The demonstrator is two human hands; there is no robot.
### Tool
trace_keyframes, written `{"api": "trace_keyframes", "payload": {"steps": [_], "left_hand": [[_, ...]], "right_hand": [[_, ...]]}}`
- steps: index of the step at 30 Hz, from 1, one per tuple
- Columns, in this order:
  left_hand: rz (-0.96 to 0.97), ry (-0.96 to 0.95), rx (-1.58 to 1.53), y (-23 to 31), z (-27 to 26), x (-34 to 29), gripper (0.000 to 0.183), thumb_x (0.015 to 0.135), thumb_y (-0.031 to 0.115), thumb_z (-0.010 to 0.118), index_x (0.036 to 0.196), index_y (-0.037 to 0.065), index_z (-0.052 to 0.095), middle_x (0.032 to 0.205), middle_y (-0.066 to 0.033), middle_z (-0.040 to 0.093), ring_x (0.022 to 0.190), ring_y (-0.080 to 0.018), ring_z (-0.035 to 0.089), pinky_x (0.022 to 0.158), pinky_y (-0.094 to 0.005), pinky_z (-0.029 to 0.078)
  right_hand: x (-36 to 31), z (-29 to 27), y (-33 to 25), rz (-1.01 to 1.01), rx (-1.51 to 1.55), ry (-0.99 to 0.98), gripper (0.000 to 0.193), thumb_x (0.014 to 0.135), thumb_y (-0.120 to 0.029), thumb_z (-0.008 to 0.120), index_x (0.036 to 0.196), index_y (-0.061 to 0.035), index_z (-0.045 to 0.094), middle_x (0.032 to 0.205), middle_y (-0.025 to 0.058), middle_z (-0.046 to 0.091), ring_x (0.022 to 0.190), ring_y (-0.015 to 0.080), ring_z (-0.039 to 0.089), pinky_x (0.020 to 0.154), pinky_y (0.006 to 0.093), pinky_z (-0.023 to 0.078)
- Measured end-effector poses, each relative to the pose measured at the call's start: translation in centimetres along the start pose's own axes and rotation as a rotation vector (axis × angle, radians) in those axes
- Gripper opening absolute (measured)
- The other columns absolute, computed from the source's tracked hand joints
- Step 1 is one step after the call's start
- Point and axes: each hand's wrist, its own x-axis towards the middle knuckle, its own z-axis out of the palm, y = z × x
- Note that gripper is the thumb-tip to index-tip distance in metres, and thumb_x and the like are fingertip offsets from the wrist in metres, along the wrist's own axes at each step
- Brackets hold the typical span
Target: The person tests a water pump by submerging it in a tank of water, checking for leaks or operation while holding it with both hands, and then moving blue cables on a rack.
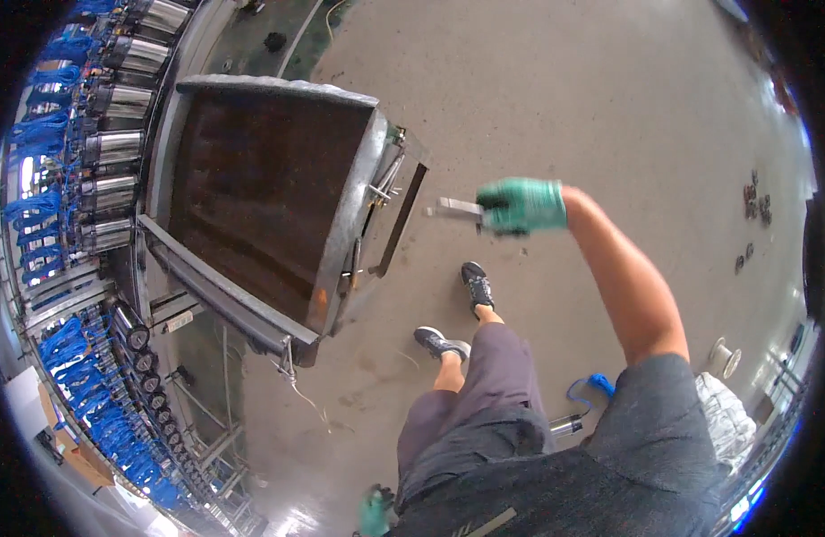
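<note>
My right hand (524,206), in a green work glove, is stretched forward above the floor and closed round a flat silver-grey metal tool (457,208). The tool points left toward a metal-framed cart and is smeared by motion, so its exact kind does not show. Low in the picture, beside my hip, hangs my left hand (375,510) in a similar green glove. My body partly covers it, and its fingers are not clear. Nearest the tool is the cart (351,210), with a dark brown flat bed and raised grey edges; rods and clamps line its right side.
Racks at the left hold rows of shiny steel cylinders (121,148) and coiled blue cables (41,134). Behind me lie a steel cylinder (566,425) with blue cable, a spool (724,358) and a white sack (724,421). Small dark parts (752,201) are scattered at far right.
</note>
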Motion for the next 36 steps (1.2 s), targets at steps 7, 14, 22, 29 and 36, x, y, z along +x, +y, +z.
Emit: {"api": "trace_keyframes", "payload": {"steps": [7,14,22,29,36], "left_hand": [[0.610,-0.131,0.101,16.6,4.4,-2.0,0.053,0.100,0.038,0.058,0.134,-0.002,0.054,0.119,-0.0152,0.065,0.105,-0.0274,0.066,0.090,-0.0406,0.055],[0.796,-0.064,-0.224,16.7,3.7,-7.0,0.060,0.101,0.043,0.052,0.138,-0.005,0.048,0.127,-0.0146,0.059,0.113,-0.0255,0.059,0.097,-0.0404,0.050],[0.806,0.030,-0.558,5.2,-6.5,-7.3,0.049,0.100,0.039,0.057,0.123,-0.004,0.062,0.098,-0.0044,0.065,0.082,-0.0116,0.056,0.070,-0.0268,0.046],[0.827,0.141,-0.600,-3.7,-13.2,-6.6,0.034,0.100,0.028,0.060,0.123,0.003,0.066,0.096,-0.0010,0.069,0.083,-0.0080,0.059,0.071,-0.0244,0.050],[0.780,0.042,-0.786,-5.5,-18.5,-5.5,0.034,0.100,0.027,0.060,0.126,0.004,0.065,0.097,0.0000,0.070,0.084,-0.0056,0.060,0.071,-0.0231,0.050]], "right_hand": [[-3.2,22.6,-1.6,-0.264,0.219,-0.272,0.037,0.099,-0.037,0.059,0.116,-0.0042,0.058,0.087,0.0028,0.059,0.079,0.0126,0.056,0.072,0.0338,0.050],[-2.0,41.9,-11.3,-0.354,0.366,-0.622,0.029,0.100,-0.031,0.060,0.115,-0.0053,0.058,0.088,0.0019,0.061,0.078,0.0120,0.056,0.071,0.0312,0.049],[-4.0,59.3,-15.1,-0.156,0.426,-0.614,0.028,0.102,-0.030,0.057,0.114,-0.0051,0.055,0.087,0.0040,0.064,0.072,0.0118,0.060,0.065,0.0293,0.051],[-4.7,70.6,-16.3,-0.118,0.330,-0.609,0.030,0.102,-0.029,0.058,0.116,-0.0031,0.054,0.096,0.0066,0.066,0.078,0.0155,0.065,0.071,0.0320,0.056],[-1.8,74.8,-19.2,-0.090,0.211,-0.709,0.030,0.101,-0.028,0.059,0.117,-0.0038,0.055,0.099,0.0080,0.067,0.078,0.0169,0.067,0.068,0.0332,0.058]]}}
